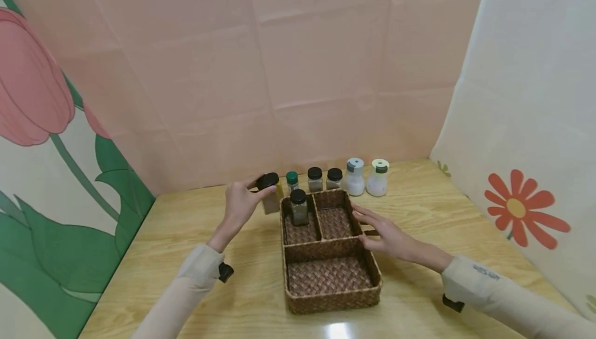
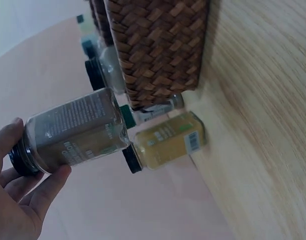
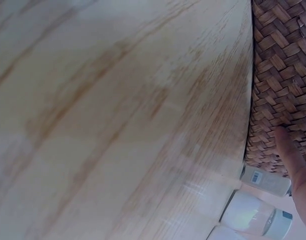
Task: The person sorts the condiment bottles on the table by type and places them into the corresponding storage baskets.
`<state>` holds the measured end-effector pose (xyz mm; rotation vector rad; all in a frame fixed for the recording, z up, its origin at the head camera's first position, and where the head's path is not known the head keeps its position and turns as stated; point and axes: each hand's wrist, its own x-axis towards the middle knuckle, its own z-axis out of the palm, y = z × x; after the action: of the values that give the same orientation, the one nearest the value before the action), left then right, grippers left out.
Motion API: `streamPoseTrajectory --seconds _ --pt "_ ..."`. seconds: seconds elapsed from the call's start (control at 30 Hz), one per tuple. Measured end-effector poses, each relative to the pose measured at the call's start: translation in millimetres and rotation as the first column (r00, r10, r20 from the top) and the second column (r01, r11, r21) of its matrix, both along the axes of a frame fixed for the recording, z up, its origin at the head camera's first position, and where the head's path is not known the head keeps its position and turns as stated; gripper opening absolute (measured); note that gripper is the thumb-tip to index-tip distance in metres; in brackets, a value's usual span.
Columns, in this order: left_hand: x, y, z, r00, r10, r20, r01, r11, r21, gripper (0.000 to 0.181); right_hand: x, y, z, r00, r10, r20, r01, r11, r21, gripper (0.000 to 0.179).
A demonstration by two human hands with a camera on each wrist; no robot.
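My left hand (image 1: pixel 239 203) holds a spice jar (image 2: pixel 75 131) by its black lid, thumb and fingers around it. The jar, with brownish contents, is raised off the table just left of the basket. On the table stands a brown woven basket (image 1: pixel 332 291) with three compartments. Another black-lidded spice jar (image 1: pixel 299 211) stands upright in its back left compartment; the back right and front ones hold nothing. My right hand (image 1: pixel 388 233) rests against the basket's right side, fingers on the rim and outer wall. In the right wrist view one finger (image 3: pixel 289 152) touches the weave.
Behind the basket stand a green-capped jar (image 1: pixel 292 179), two black-lidded jars (image 1: pixel 315 179) and two white shakers (image 1: pixel 377 179). A yellow spice jar (image 2: pixel 167 141) stands behind the held one. A pink cloth (image 1: pixel 326 70) hangs at the table's back edge.
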<state>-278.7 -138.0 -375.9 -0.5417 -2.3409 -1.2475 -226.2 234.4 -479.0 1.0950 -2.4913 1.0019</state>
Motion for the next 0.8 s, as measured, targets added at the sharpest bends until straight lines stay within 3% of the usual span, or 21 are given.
streamPoseTrajectory --seconds 0.6,0.8 --pt "11.4 23.3 0.0 0.997 -0.074 0.022 0.073 0.997 0.025 0.050 -0.3 0 -0.4 0.999 -0.018 -0.036 0.018 1.000 0.019 0.059" --pt "13.9 29.0 1.0 0.994 -0.091 0.065 0.088 0.995 0.049 0.049 0.1 0 0.1 0.999 -0.021 -0.037 0.022 0.999 0.025 0.058"
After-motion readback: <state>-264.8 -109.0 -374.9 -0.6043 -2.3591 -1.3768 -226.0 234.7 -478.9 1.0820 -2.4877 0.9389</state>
